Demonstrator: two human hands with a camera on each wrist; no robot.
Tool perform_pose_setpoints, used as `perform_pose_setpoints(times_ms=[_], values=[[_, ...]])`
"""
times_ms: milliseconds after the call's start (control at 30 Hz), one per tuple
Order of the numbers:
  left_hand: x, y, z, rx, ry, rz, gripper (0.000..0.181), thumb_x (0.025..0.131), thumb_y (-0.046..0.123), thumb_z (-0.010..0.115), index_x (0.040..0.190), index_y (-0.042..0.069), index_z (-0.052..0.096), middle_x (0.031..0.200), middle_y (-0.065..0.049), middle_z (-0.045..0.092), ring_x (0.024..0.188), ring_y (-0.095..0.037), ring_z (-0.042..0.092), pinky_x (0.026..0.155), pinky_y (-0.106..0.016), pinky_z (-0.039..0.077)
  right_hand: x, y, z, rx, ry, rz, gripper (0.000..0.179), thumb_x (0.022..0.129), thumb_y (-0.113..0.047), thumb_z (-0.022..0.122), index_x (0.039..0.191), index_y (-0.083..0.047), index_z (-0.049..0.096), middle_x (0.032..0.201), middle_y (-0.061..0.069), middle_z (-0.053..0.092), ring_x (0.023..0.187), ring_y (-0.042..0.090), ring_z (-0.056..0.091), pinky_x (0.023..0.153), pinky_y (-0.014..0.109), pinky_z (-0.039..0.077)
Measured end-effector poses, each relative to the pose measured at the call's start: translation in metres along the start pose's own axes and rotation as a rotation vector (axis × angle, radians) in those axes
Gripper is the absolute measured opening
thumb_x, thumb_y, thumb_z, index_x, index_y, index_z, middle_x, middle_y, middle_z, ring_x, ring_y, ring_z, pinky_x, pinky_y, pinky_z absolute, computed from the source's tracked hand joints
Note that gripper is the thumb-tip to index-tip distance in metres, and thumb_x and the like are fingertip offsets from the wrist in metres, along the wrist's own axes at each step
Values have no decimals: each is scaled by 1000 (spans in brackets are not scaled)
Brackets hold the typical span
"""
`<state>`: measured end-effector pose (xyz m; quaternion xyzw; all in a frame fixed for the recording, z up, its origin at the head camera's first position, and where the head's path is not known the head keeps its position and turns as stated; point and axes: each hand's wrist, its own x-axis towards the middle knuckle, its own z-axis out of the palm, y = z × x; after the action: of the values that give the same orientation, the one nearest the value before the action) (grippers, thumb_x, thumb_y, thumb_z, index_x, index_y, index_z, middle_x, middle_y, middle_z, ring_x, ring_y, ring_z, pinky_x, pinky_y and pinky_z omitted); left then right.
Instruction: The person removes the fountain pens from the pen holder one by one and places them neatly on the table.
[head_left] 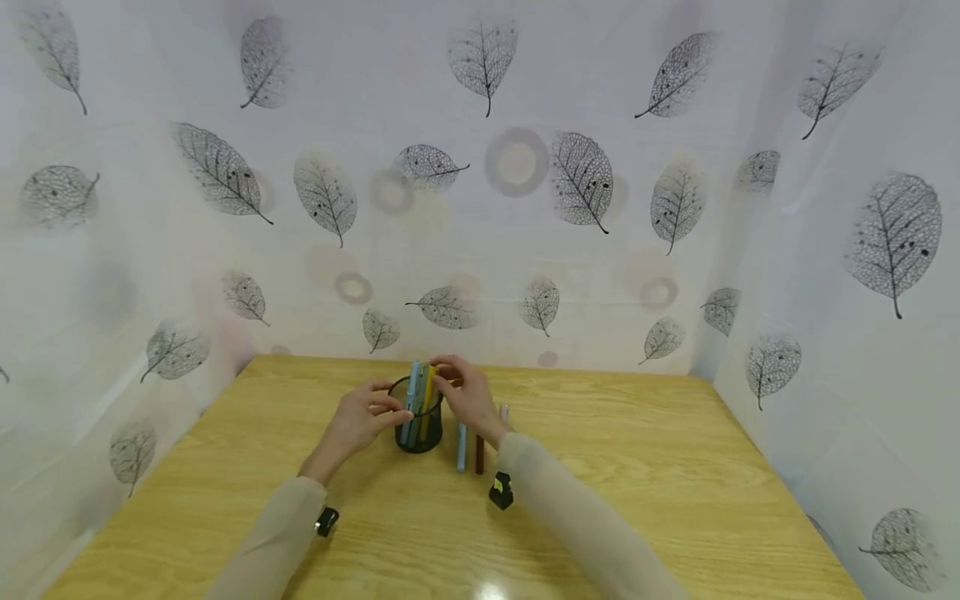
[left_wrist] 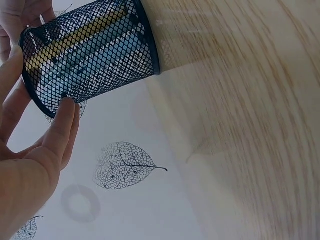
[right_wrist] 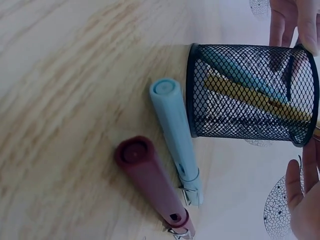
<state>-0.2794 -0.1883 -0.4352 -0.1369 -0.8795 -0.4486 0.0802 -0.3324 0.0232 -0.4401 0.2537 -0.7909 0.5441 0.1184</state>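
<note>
The pen cup [head_left: 432,437] stands on the counter [head_left: 637,467], pens [head_left: 414,379] inside it. Just right of the cup lies a loose pen [head_left: 461,451], with a second pen [head_left: 480,457] farther right. The left hand [head_left: 360,418] is at the cup's left, the right hand [head_left: 468,397] at its right; the backdrop [head_left: 465,250] is behind it.

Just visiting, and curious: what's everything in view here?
table: 1, yellowish wood, foreground
backdrop: 1 or more, pale, leaf-printed, behind
cup: 1, black mesh, on table
pen: 1, yellow, in cup
pen: 1, grey-green, in cup
pen: at least 1, light blue, in cup
pen: 1, light blue, on table beside cup
pen: 1, dark red, on table near cup
object: 1, pale, on table, mostly hidden, unclear
wrist gadgets: 2, black, one per wrist
sleeves: 2, cream, lower foreground
left hand: 1, bare, holding cup
right hand: 1, bare, at yellow pen
</note>
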Motion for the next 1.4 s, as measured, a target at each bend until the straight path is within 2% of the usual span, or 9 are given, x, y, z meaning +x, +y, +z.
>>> perform_pose_setpoints(times_ms=[167,300,400,467,633,833,933,1100,1400], values=[[-1,2,0,-10,-9,-10,24,84,30,79,90,7,76,140,-27,50,112,-45,63,89,-45,58,0,0,-2,130,55,-6,28,98,-12,61,125,-12,61,113,15,70,99,29,68,84,39,58],[-1,3,0,14,-2,0,23,84,31,78,91,9,77,123,-20,64,107,-38,67,84,-40,61,1,-9,-8,273,49,-6,29,99,-4,57,127,-6,55,117,26,62,103,42,65,86,53,57],[-2,4,0,37,2,-11,21,84,32,78,90,12,77,110,-13,70,105,-35,69,82,-37,61,-1,-22,-15,344,39,6,27,100,0,52,127,1,50,118,29,56,104,47,63,86,54,58],[-2,3,1,35,-2,-19,21,83,33,78,89,13,77,108,-11,70,105,-35,69,82,-37,61,-3,-29,-18,358,55,7,26,100,1,51,126,3,50,117,29,55,103,47,64,84,54,58],[-5,1,5,22,-5,-41,22,83,33,79,90,12,77,114,-14,68,105,-33,68,82,-36,61,-8,-33,-24,321,90,-4,23,101,-1,51,124,3,53,117,29,55,103,44,65,82,53,59],[-5,4,4,23,-18,-62,23,84,31,78,94,11,77,130,-25,60,106,-38,68,81,-39,61,-6,-15,-21,439,130,-9,22,102,-1,48,123,4,53,116,28,51,100,49,62,84,60,56],[-5,6,2,19,-26,-66,24,85,31,78,96,10,77,132,-27,58,106,-39,67,81,-39,61,-3,-7,-20,468,181,4,22,102,-3,48,122,3,55,116,25,53,98,41,65,84,61,56],[-3,6,2,23,-28,-81,23,84,31,78,95,10,78,129,-25,61,104,-37,69,80,-39,61,-2,-7,-23,492,241,24,23,102,-7,50,122,1,58,113,18,56,93,21,67,81,51,60],[-2,6,-1,37,-43,-108,28,84,37,77,97,12,77,135,-25,57,107,-37,68,82,-41,61,4,-5,-29,599,317,96,23,101,-8,54,120,3,61,105,11,57,92,36,65,78,47,61]])
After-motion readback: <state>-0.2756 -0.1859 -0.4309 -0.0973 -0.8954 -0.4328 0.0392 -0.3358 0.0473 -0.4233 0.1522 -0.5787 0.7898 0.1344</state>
